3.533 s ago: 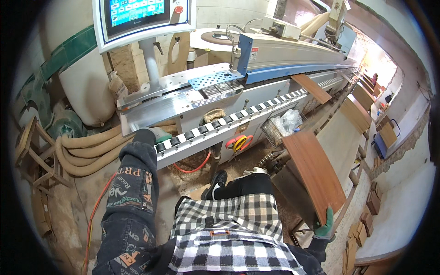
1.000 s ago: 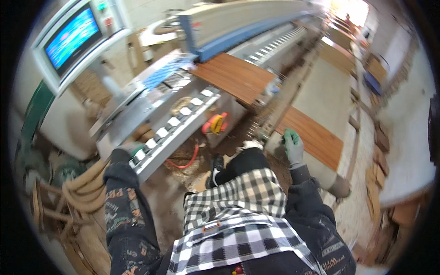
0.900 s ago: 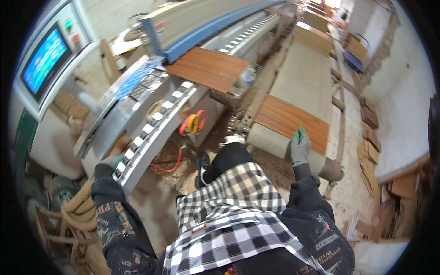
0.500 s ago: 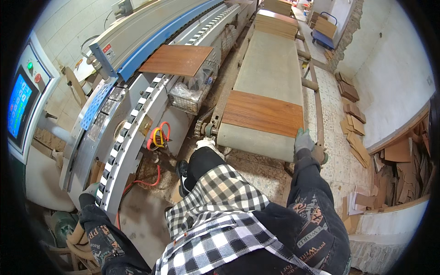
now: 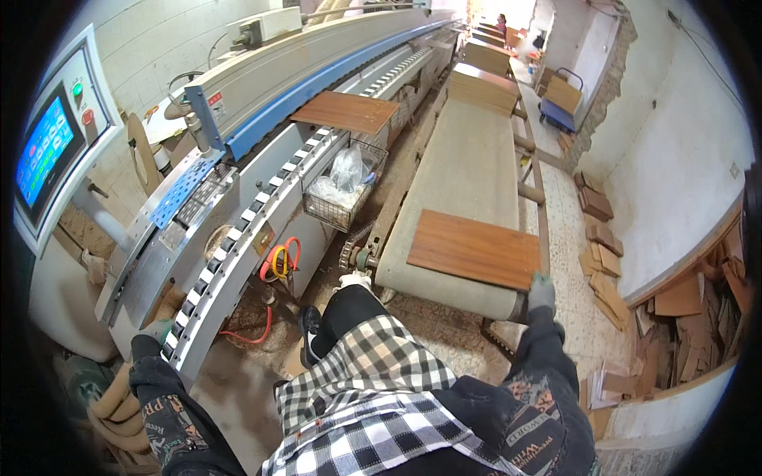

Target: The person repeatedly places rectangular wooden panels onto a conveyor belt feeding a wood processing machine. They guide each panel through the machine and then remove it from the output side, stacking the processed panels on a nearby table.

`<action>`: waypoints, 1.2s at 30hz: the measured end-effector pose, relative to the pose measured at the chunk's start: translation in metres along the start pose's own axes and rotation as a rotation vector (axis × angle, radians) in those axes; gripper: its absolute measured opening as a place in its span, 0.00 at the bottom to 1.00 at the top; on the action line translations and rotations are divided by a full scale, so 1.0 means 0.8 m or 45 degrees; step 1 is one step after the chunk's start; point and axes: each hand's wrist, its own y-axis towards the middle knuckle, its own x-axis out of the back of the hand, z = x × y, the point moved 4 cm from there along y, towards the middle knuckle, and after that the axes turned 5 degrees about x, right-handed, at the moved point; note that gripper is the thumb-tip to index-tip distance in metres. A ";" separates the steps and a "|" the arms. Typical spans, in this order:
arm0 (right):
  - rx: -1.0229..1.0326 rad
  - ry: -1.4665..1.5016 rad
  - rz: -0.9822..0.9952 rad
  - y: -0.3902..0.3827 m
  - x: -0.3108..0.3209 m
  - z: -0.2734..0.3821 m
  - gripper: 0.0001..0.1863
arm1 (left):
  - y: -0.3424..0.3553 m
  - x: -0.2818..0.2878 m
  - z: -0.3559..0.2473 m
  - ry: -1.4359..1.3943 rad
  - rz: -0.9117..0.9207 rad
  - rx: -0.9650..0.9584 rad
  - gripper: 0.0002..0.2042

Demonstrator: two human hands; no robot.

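On the near end of the conveyor belt (image 5: 452, 182) lies a reddish-brown wood-grain board (image 5: 476, 248), slightly skewed, its right end at the belt's right edge. My right hand (image 5: 542, 293), in a grey-green glove, grips that board's near right corner. My left hand (image 5: 158, 330), also gloved, rests at the near end of the machine's roller rail (image 5: 208, 279); its fingers are mostly hidden. A second wood-grain board (image 5: 347, 112) lies farther along the edge-banding machine (image 5: 317, 59), one side under its blue beam and the other overhanging the rail.
A control panel (image 5: 49, 151) stands at left. Beneath the second board hangs a wire basket (image 5: 337, 208) with clear plastic. Orange-and-yellow-handled scissors (image 5: 279, 260) hang on the machine's side. Stacked boards (image 5: 484, 89) sit on the belt's far end. Board offcuts (image 5: 605, 300) lie along the right wall.
My right hand has shifted the near board rightward on the belt and turned it slightly. The view has tilted up, showing more of the far end. My left hand stays by the rail end.
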 end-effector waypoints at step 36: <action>0.358 1.576 1.844 -0.450 -0.116 0.481 0.18 | -0.057 0.000 -0.053 0.456 -0.104 -0.227 0.27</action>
